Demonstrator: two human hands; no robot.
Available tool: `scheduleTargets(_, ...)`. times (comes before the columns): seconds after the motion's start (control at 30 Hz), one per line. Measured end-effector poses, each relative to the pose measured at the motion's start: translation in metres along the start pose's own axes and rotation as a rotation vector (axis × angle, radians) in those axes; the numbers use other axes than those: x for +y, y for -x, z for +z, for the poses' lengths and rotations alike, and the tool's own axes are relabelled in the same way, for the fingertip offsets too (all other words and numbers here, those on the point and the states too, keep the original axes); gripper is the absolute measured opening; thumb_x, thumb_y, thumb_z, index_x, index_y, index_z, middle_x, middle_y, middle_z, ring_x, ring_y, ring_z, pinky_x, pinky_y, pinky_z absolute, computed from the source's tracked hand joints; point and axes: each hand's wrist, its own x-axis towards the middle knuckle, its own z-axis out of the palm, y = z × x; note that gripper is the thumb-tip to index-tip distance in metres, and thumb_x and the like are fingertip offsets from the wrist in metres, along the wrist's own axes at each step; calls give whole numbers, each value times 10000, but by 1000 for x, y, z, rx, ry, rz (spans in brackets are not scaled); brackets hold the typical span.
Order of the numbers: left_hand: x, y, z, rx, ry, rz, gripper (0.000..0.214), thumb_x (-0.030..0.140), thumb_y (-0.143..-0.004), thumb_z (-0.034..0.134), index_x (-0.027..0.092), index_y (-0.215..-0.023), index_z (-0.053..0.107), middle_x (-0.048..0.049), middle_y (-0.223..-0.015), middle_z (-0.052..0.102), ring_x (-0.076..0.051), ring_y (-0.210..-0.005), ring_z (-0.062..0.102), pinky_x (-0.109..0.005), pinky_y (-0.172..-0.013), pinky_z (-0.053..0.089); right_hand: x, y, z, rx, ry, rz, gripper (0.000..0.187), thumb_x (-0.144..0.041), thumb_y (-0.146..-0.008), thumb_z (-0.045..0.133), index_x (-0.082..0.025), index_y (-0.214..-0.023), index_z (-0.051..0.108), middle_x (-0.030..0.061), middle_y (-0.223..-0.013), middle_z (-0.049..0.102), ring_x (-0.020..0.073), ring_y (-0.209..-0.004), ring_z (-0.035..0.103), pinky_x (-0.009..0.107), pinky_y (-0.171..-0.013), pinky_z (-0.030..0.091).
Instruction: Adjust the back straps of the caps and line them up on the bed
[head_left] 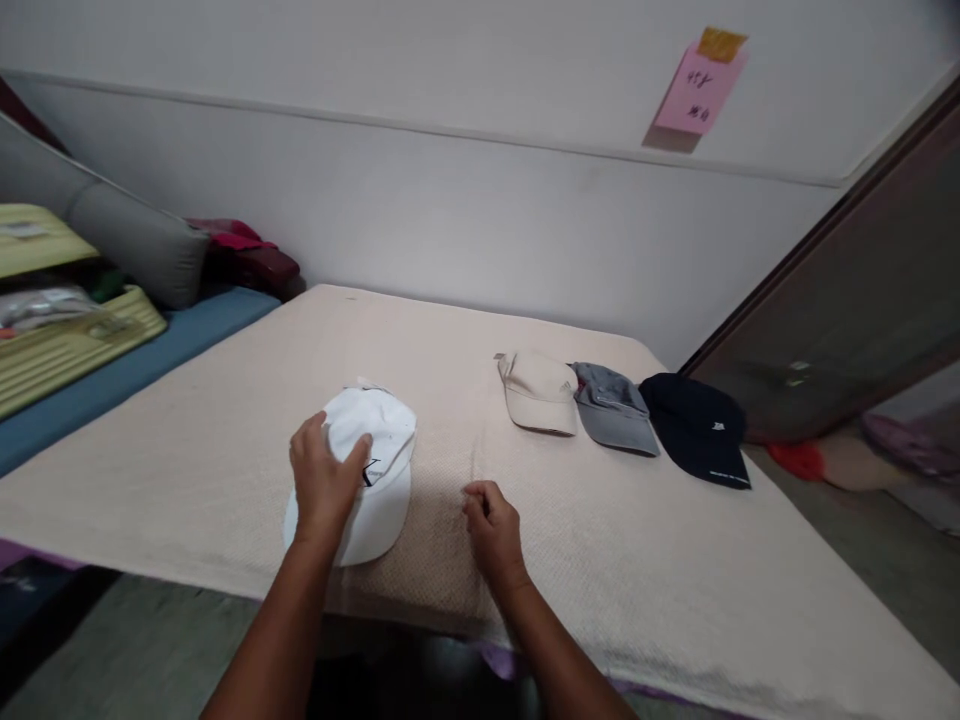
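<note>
A white baseball cap (379, 420) with a dark letter on its front lies on the cloth-covered table, its brim toward me. My left hand (324, 470) grips its crown, thumb on the front and fingers curled at the left side, covering part of the logo. To the right of the cap, my right hand (493, 525) hovers low over or touches the cloth, fingers curled and pressed together in a pinch. Whatever it may hold is too small to make out. Farther right sit a beige cap (540, 385), a grey cap (611, 405) and a navy cap (694, 425) in a row.
The pale cloth (225, 420) covers the table up to the white wall (450, 220). A pink note (701, 90) is taped there. On the left, a yellow-green plastic case (75, 340) and a grey cushion (135, 235) rest on a blue surface (202, 330).
</note>
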Motion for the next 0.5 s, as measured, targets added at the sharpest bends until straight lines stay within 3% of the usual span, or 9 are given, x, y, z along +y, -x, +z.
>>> scheduleTargets(0.07,-9,-5,7,-109,-123,55,592,374,-698,655,132,-1209,477,-183,-1203,498,-353,-1188,405,-497,-991,306,0,0,-1,14,25,-36,100,-261,-738,553,-222,-802,620,-27,-596,528,159,-578,471,256,-546,349)
scheduleTargets(0.13,-15,-9,13,-155,-156,68,471,361,-716,630,144,-1123,534,-166,-1086,556,-357,-1104,468,-498,-946,336,-1,0,-1,22,43,-67,95,-254,-736,555,-229,-790,628,-27,-593,525,163,-582,469,259,-555,344)
scheduleTargets(0.27,-12,-10,11,-117,-90,98,144,322,-802,519,197,-843,578,-80,-852,569,-279,-890,544,-393,-836,401,1,-1,2,24,10,-57,98,-266,-743,555,-220,-793,625,-32,-594,524,149,-574,462,255,-551,349)
scheduleTargets(0.4,21,14,-1,-19,120,161,70,265,-830,507,216,-794,543,-29,-819,517,-213,-831,517,-305,-792,397,2,-10,0,36,-421,151,125,-286,-693,622,-200,-777,593,-44,-570,545,107,-465,424,230,-462,329)
scheduleTargets(0.5,54,47,-4,-77,354,177,54,209,-780,592,225,-742,557,-10,-779,515,-192,-798,496,-270,-807,382,-4,-17,-17,16,-619,239,210,-389,-717,623,-191,-772,584,-12,-633,605,117,-498,509,252,-507,410)
